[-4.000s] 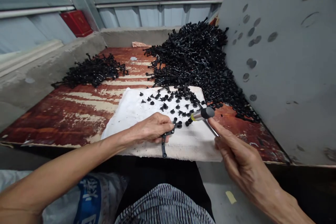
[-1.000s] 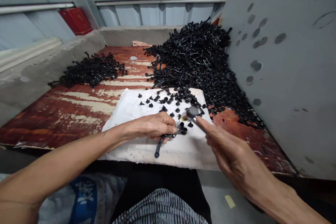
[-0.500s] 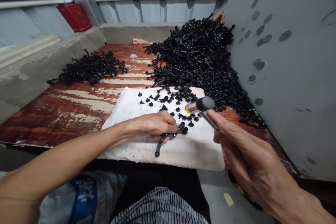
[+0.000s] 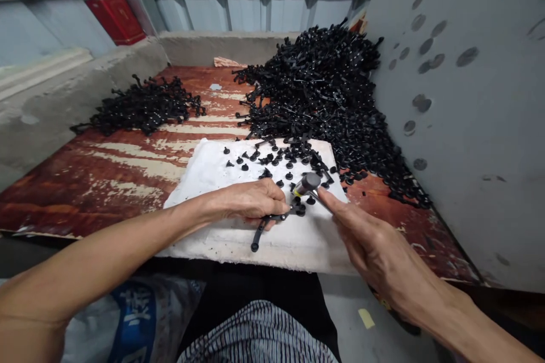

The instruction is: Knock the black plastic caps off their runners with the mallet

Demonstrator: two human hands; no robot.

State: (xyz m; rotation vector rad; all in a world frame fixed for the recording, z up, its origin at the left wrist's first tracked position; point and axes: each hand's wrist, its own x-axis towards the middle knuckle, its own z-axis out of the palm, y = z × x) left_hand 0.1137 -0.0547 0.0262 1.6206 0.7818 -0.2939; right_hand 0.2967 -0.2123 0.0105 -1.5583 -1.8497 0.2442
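My left hand (image 4: 259, 199) is closed on a black jointed plastic arm (image 4: 258, 233) and presses it down over the white pad (image 4: 204, 238). One end of the arm sticks out toward me; the other end, with a round black cap, shows past my fingertips. My right hand (image 4: 366, 227) grips a small mallet (image 4: 308, 182) by its thin handle. The mallet's head is just above and behind the arm's far end; I cannot tell whether they touch. Loose black mushroom-shaped caps (image 4: 289, 176) lie scattered on the pad behind both hands.
A large heap of black parts (image 4: 323, 85) rises at the back right against a grey panel (image 4: 472, 142). A smaller pile (image 4: 145, 106) lies at the left on the worn red-brown tabletop (image 4: 106, 176). A red box (image 4: 117, 20) sits on the concrete ledge (image 4: 123, 71).
My right hand has swung the mallet down and to the left, bringing its head close to the arm. My left hand stays in place with its hold unchanged.
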